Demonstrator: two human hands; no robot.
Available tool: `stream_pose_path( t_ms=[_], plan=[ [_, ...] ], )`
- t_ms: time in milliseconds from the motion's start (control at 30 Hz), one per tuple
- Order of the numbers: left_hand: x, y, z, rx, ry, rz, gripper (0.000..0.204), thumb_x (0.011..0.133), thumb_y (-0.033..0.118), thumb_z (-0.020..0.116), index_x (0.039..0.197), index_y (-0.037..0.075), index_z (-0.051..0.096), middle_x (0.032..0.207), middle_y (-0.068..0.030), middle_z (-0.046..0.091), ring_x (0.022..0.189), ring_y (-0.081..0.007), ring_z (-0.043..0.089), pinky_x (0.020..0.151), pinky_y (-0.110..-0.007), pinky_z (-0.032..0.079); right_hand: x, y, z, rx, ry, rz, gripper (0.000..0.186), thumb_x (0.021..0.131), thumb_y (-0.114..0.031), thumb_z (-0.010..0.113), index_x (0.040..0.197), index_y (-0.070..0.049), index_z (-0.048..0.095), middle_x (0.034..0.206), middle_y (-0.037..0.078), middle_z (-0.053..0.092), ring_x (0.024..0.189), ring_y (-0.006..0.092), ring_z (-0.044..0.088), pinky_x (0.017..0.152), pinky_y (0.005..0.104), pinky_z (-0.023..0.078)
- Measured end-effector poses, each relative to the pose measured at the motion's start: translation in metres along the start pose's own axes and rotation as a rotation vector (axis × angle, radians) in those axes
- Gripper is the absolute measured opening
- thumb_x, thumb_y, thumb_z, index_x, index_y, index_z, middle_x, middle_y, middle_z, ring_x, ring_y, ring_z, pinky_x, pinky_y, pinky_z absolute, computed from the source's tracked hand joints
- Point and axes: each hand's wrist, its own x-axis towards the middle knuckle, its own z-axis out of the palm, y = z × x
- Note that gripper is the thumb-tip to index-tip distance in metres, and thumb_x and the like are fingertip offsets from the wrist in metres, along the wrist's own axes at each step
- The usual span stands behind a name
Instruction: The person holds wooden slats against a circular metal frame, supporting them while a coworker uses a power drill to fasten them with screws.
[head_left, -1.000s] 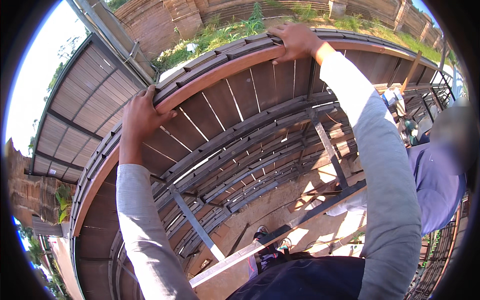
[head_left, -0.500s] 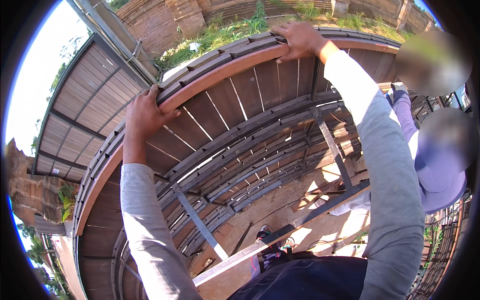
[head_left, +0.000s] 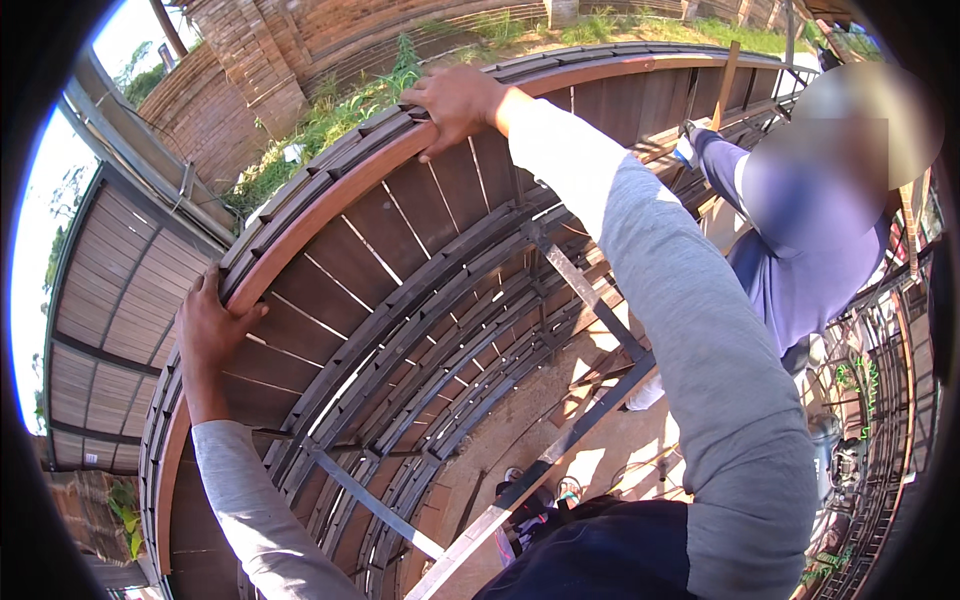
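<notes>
Brick wall (head_left: 245, 55) stands beyond the reddish strip (head_left: 335, 198); left hand (head_left: 208, 332) and right hand (head_left: 458, 104) clasp the strip, spread apart — likely for steadiness.

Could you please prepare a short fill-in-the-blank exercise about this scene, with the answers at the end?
1. The left hand and right hand touch the same reddish strip, which is not straight but ____.
2. Lower in the picture is the ____ hand.
3. Beyond the strip, behind green plants, stands a wall made of ____.

Missing words: curved; left; bricks.
</notes>
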Motion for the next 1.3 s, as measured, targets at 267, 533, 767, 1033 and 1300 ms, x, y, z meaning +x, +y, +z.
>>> stream_pose_path(
  t_ms=[267,533,767,1033,1300],
  plan=[
    [0.003,-0.001,0.006,0.02,0.009,0.018,0.098,0.069,0.042,0.097,0.146,-0.006,0.059,0.125,-0.0258,0.072,0.114,-0.0444,0.071,0.095,-0.052,0.057,-0.003,-0.003,-0.007,-0.017,-0.071,0.027,0.102,0.072,-0.074,0.084,0.145,-0.007,0.061,0.122,0.018,0.074,0.114,0.0398,0.071,0.098,0.0492,0.059],
    [0.005,-0.002,0.004,0.04,-0.017,0.037,0.094,0.076,0.04,0.094,0.149,-0.005,0.056,0.127,-0.0281,0.072,0.116,-0.0474,0.07,0.096,-0.054,0.056,-0.005,0.002,-0.018,0.012,0.025,-0.034,0.1,0.065,-0.078,0.085,0.134,-0.007,0.069,0.096,0.022,0.077,0.094,0.0413,0.076,0.079,0.0519,0.06],
    [0.001,-0.008,0.007,0.041,-0.006,0.024,0.094,0.077,0.041,0.093,0.15,-0.004,0.055,0.129,-0.0271,0.07,0.117,-0.0471,0.068,0.098,-0.054,0.054,-0.002,-0.004,-0.019,0.03,0.029,-0.034,0.093,0.064,-0.076,0.086,0.123,-0.007,0.071,0.098,0.021,0.078,0.095,0.0414,0.076,0.079,0.0522,0.061],
    [0.003,-0.012,0.013,-0.007,0.027,0.073,0.094,0.072,0.033,0.095,0.145,-0.011,0.058,0.12,-0.0298,0.073,0.109,-0.0456,0.072,0.095,-0.05,0.056,-0.006,0.001,-0.017,0.015,0.032,-0.066,0.094,0.067,-0.077,0.085,0.123,-0.003,0.07,0.099,0.022,0.078,0.095,0.0418,0.075,0.079,0.0523,0.06],
    [0.005,-0.02,0.013,-0.089,0.027,0.087,0.092,0.071,0.029,0.093,0.145,-0.014,0.058,0.121,-0.034,0.073,0.113,-0.0407,0.075,0.102,-0.046,0.055,-0.005,0.002,-0.016,0.019,0.027,-0.085,0.094,0.07,-0.077,0.084,0.125,-0.001,0.071,0.1,0.022,0.078,0.098,0.0411,0.075,0.085,0.0508,0.059]
  ],
)
